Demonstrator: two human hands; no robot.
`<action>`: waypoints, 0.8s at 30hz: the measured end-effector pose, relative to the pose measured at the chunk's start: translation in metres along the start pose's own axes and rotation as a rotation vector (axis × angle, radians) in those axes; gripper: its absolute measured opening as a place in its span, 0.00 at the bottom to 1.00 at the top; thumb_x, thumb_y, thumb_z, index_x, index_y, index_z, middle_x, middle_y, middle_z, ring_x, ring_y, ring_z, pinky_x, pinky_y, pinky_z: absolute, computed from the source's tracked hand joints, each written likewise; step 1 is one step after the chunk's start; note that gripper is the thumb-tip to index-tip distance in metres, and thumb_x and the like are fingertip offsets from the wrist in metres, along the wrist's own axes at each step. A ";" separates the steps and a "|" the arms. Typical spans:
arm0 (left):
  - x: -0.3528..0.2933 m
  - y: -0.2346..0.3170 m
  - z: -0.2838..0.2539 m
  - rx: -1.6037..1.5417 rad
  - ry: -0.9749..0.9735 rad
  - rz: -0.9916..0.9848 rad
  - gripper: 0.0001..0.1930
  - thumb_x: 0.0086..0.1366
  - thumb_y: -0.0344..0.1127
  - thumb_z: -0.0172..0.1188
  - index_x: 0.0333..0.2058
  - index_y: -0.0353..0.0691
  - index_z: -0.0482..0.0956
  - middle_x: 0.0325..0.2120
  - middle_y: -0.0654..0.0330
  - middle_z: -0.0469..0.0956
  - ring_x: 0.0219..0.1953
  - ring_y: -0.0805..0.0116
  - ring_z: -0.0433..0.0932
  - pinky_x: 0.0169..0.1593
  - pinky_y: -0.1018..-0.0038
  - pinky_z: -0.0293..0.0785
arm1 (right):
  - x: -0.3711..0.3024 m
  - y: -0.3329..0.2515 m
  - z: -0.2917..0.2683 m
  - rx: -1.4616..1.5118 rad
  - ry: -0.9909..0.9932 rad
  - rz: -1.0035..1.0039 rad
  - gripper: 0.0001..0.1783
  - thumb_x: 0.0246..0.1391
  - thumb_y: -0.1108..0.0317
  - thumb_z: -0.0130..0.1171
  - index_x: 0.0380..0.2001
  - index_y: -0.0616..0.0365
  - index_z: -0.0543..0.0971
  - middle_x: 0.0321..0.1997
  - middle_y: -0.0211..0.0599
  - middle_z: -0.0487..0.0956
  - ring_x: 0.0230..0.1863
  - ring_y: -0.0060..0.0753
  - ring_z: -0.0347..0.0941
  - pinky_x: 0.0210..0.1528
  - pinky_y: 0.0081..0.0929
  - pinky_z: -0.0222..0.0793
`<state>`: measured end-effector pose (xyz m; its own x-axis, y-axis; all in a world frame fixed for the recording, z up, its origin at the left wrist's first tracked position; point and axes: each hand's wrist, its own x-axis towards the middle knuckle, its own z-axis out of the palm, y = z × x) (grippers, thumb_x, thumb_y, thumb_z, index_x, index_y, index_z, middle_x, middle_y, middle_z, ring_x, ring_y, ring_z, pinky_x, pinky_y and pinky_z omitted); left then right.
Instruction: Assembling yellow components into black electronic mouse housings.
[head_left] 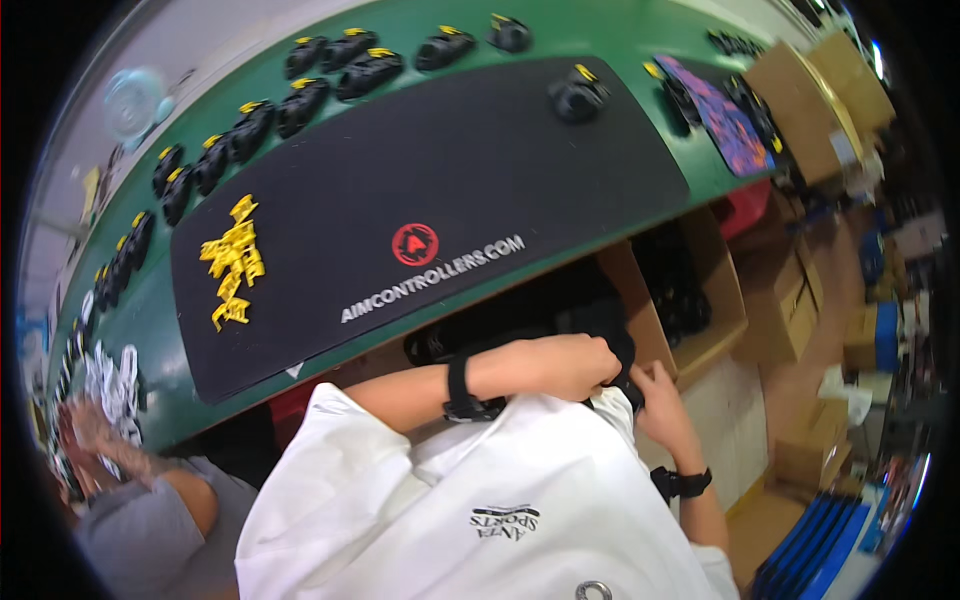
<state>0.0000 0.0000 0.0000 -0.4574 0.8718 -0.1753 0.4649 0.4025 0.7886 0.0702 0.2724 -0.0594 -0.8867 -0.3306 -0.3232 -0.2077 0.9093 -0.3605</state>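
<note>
My left hand (568, 366), a black watch (466, 392) on its wrist, is low by the table's front edge. Its fingers are curled against a dark black item (622, 350), whose kind I cannot make out. Close beside it, my right hand (660, 405) has bent fingers at the lower edge of the same item, and a black band (682, 484) circles that wrist. The fingertips of both hands are partly hidden. On the black mat (450, 170) lie a pile of small yellow plastic pieces (236, 255) and one black bundle with a yellow tip (578, 95).
Several more yellow-tipped black bundles (300, 105) line the green table's (640, 30) far and left sides. Open cardboard boxes (715, 330) with black things inside stand below its right edge. A purple patterned strip (722, 122) lies at right. Another person (165, 520) handles white bundles (112, 385) at left.
</note>
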 end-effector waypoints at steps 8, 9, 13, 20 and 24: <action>-0.019 -0.003 -0.005 -0.352 0.182 0.121 0.12 0.66 0.33 0.59 0.44 0.32 0.81 0.34 0.50 0.80 0.37 0.57 0.81 0.42 0.66 0.76 | -0.014 -0.020 0.001 0.026 0.023 -0.005 0.24 0.42 0.81 0.54 0.48 0.65 0.79 0.51 0.58 0.70 0.50 0.60 0.69 0.53 0.48 0.67; -0.026 0.001 -0.006 -0.335 0.180 0.134 0.12 0.66 0.33 0.59 0.44 0.32 0.81 0.34 0.50 0.80 0.37 0.57 0.81 0.42 0.66 0.76 | -0.006 -0.029 -0.005 -0.238 0.003 0.010 0.19 0.42 0.79 0.55 0.42 0.68 0.81 0.52 0.61 0.70 0.51 0.62 0.69 0.53 0.48 0.67; -0.054 -0.015 -0.012 -0.288 0.380 0.013 0.13 0.68 0.35 0.60 0.48 0.34 0.80 0.35 0.52 0.79 0.37 0.62 0.79 0.43 0.68 0.76 | -0.004 0.014 0.037 -0.239 0.079 0.400 0.13 0.48 0.67 0.58 0.26 0.70 0.83 0.51 0.66 0.76 0.46 0.67 0.77 0.51 0.55 0.74; -0.076 -0.035 0.002 -0.351 0.363 -0.155 0.16 0.71 0.39 0.58 0.51 0.35 0.79 0.34 0.53 0.82 0.34 0.66 0.79 0.39 0.72 0.76 | 0.007 -0.015 0.043 1.275 0.304 0.145 0.26 0.57 0.67 0.65 0.56 0.71 0.74 0.56 0.49 0.79 0.54 0.36 0.77 0.56 0.33 0.74; -0.076 -0.044 0.004 -0.357 0.313 -0.177 0.19 0.71 0.41 0.57 0.53 0.33 0.77 0.36 0.51 0.81 0.36 0.62 0.80 0.42 0.70 0.76 | 0.006 -0.002 0.062 1.575 0.388 0.348 0.25 0.58 0.71 0.65 0.56 0.71 0.74 0.56 0.42 0.79 0.55 0.33 0.77 0.55 0.32 0.74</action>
<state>0.0173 -0.0834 -0.0237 -0.7364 0.6515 -0.1823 0.0970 0.3683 0.9246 0.0910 0.2524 -0.1153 -0.8916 0.1184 -0.4371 0.3901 -0.2895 -0.8741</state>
